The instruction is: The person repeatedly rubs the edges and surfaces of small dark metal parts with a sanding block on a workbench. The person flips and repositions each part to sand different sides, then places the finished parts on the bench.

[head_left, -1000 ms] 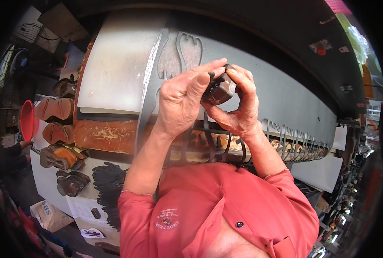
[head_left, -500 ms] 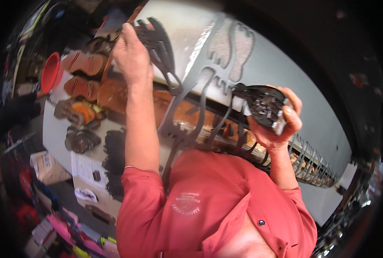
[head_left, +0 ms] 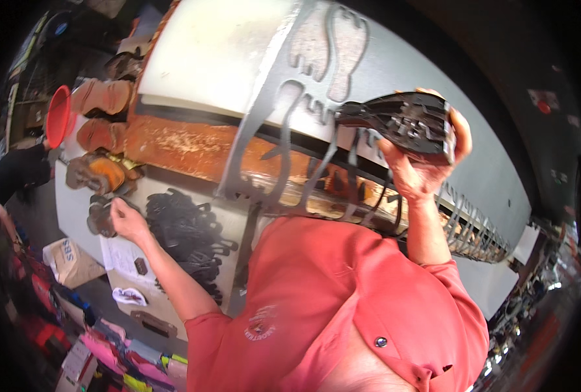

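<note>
My right hand (head_left: 427,160) grips a dark, tapered cutting die (head_left: 401,124) by its wide end. Several thin walls and inner compartments show on its face. It is held up in front of a grey sheet (head_left: 395,72) with strap-shaped cut-outs. Over at the left, my left hand (head_left: 128,221) reaches to a small dark brown bundle (head_left: 100,215), fingertips next to it and slightly apart. I cannot tell whether they touch it. Beside that wrist lies a pile of black cut straps (head_left: 186,225).
A scuffed orange-brown cutting board (head_left: 179,142) runs under the sheet's cut edge, below a white panel (head_left: 205,52). At the left stand brown shaped bundles (head_left: 101,98), an orange-brown bundle (head_left: 101,173), a red bowl (head_left: 59,116) and a paper bag (head_left: 73,262). Another person's dark sleeve (head_left: 19,176) shows there.
My left hand has let go of the black cut straps and swung down and left to the brown bundle. My right hand still holds the die, tilted differently and slightly higher.
</note>
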### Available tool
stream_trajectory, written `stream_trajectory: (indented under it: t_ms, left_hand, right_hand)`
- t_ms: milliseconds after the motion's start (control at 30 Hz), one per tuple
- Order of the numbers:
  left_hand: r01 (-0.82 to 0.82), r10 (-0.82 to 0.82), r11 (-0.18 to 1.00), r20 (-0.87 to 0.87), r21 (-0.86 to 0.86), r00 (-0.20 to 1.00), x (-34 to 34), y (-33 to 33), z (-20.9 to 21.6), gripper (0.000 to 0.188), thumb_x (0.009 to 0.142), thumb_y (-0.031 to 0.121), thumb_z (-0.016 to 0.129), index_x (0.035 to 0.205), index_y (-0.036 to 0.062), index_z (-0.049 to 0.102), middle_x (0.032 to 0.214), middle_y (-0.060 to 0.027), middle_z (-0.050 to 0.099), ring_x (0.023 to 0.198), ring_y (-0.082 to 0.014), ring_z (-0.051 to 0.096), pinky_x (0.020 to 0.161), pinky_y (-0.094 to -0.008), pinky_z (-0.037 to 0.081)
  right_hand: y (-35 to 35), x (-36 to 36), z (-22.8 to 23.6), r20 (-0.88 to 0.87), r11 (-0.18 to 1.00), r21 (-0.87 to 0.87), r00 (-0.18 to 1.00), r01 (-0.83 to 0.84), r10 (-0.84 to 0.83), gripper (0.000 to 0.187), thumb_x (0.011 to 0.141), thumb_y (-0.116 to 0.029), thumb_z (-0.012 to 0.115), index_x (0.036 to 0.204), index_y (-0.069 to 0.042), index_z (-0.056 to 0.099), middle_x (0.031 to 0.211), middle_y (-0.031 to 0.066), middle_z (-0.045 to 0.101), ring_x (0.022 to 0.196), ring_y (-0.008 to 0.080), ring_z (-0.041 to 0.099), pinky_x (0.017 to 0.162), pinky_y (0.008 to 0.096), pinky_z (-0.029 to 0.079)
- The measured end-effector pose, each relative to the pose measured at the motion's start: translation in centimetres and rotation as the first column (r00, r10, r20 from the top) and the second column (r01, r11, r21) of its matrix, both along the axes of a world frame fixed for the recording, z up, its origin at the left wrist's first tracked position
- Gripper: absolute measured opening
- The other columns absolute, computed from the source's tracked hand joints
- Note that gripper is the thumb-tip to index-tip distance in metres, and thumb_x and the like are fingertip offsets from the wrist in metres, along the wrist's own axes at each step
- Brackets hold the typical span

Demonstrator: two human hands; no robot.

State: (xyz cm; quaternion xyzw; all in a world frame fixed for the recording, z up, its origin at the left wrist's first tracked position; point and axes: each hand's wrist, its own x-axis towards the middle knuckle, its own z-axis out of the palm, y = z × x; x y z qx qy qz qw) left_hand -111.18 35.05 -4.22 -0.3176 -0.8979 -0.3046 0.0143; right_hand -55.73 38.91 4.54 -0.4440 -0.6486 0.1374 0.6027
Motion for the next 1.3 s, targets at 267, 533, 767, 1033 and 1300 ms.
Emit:
stream_trajectory:
  t_ms: [267, 533, 767, 1033, 1300]
  left_hand:
    - [0.864, -0.991, 0.111, 0.122, 0.492, 0.057, 30.4, 13.1, 8.5, 0.033, 0.11, 0.022, 0.062, 0.135, 0.0026, 0.072, 0.139, -0.0168, 0.071, 0.13, -0.0273, 0.067, 0.113, -0.0399, 0.051]
    - [0.837, -0.82, -0.542, 0.172, 0.068, -0.545, 41.0, 5.6, 7.4, 0.042, 0.093, 0.027, 0.077, 0.12, -0.0052, 0.07, 0.136, -0.0257, 0.066, 0.139, -0.0415, 0.056, 0.115, -0.048, 0.048]
    - [0.915, -0.997, -0.006, 0.07, 0.403, -0.037, 36.0, 8.2, 8.6, 0.029, 0.094, 0.011, 0.075, 0.118, -0.0045, 0.072, 0.122, -0.0234, 0.074, 0.119, -0.0436, 0.068, 0.103, -0.0488, 0.055]
    - [0.923, -0.998, 0.027, 0.064, 0.383, 0.003, 39.2, 10.7, 4.8, 0.082, 0.089, 0.016, 0.084, 0.157, -0.0058, 0.045, 0.156, -0.0281, 0.053, 0.151, -0.0429, 0.045, 0.127, -0.0537, 0.033]
    - [0.959, -0.993, -0.117, -0.061, 0.259, -0.105, 37.9, 11.5, 3.9, 0.077, 0.086, 0.017, 0.086, 0.151, -0.0056, 0.053, 0.15, -0.0295, 0.058, 0.146, -0.0432, 0.051, 0.124, -0.0549, 0.037]
  right_hand:
    - [-0.8, 3.7, 5.0, -0.351, 0.989, -0.148, 0.934, 0.01, -0.062, 0.108, 0.069, -0.001, 0.1, 0.158, -0.004, 0.039, 0.144, 0.0178, 0.063, 0.128, 0.0287, 0.066, 0.109, 0.0431, 0.058]
    - [2.8, 7.7, 5.5, 0.423, 0.996, 0.087, 0.906, -0.013, -0.025, 0.078, 0.064, 0.011, 0.088, 0.137, -0.005, 0.065, 0.137, 0.0176, 0.067, 0.127, 0.0327, 0.066, 0.107, 0.0437, 0.056]
    - [7.7, 7.4, 2.4, 0.849, 0.942, -0.166, 0.443, -0.29, 0.286, 0.047, 0.088, -0.017, 0.066, 0.135, -0.02, 0.064, 0.146, 0.0077, 0.059, 0.144, 0.034, 0.051, 0.118, 0.0505, 0.045]
    - [4.8, 5.6, -2.9, 0.499, 0.985, -0.172, 0.859, -0.026, 0.11, 0.059, 0.082, 0.011, 0.065, 0.139, -0.004, 0.067, 0.151, 0.0275, 0.056, 0.139, 0.0437, 0.057, 0.117, 0.0515, 0.047]
    - [3.3, 7.1, -3.5, 0.338, 0.897, -0.442, 0.922, -0.023, 0.19, 0.081, 0.078, -0.023, 0.088, 0.151, -0.001, 0.058, 0.153, 0.0232, 0.059, 0.144, 0.0417, 0.053, 0.124, 0.0541, 0.038]
